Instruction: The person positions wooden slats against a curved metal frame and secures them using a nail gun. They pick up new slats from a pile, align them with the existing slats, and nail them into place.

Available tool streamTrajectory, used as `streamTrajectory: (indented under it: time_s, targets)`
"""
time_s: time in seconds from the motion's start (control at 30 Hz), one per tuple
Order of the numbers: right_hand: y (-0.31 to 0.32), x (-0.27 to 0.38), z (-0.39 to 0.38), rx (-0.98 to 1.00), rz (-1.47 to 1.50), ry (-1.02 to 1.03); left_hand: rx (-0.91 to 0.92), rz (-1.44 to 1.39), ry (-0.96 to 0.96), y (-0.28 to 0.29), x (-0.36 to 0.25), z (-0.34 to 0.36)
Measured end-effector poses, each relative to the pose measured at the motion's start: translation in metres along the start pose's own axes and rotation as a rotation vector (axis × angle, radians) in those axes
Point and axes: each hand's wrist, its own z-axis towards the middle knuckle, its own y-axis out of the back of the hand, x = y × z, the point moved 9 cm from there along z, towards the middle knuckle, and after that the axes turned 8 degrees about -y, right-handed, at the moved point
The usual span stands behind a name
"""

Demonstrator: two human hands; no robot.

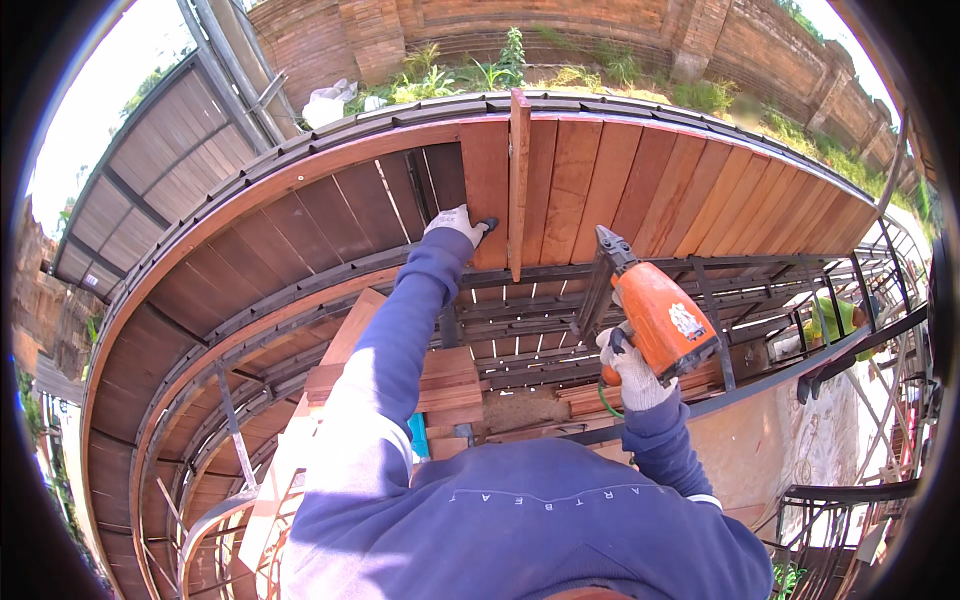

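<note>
My left hand, in a pale glove with dark fingertips, grips the left edge of a reddish wooden plank. Its thumb lies on the plank's face; the other fingers are partly hidden. Beside that plank a narrow board stands on edge, crossing the row from top to bottom. On the right, my gloved right hand is closed around the handle of an orange nail gun. The nail gun's dark nose points up toward the laid planks, apart from them. A green hose hangs below its handle.
A curved dark metal frame sweeps left, with an open gap beside the gripped plank. Loose boards lie below my left arm. A brick wall and plants stand beyond. Another person is at far right, near metal railings.
</note>
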Motion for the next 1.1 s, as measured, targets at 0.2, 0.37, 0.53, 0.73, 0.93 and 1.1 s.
streamTrajectory:
  time_s: [0.2, 0.37, 0.53, 0.73, 0.93, 1.1]
  targets:
    - [-0.086, -0.001, 0.041, 0.074, 0.334, -0.113, 0.019, 0.078, 0.001, -0.009, -0.007, 0.01]
    - [-0.154, 0.012, 0.087, 0.266, 0.068, -0.096, -0.03, -0.02, -0.061, -0.032, 0.053, 0.032]
    - [-0.152, 0.082, 0.078, -0.312, -0.862, 0.71, 0.037, 0.07, -0.019, -0.006, -0.006, 0.01]
    - [-0.16, 0.076, 0.114, -0.247, -0.733, 0.485, 0.062, 0.057, -0.053, -0.006, -0.002, 0.008]
    - [-0.152, 0.072, 0.128, -0.292, -0.615, 0.434, 0.065, 0.029, -0.069, -0.008, -0.002, 0.005]
    - [-0.146, 0.044, 0.139, -0.278, -0.29, 0.204, 0.089, 0.003, -0.069, -0.007, -0.004, 0.004]
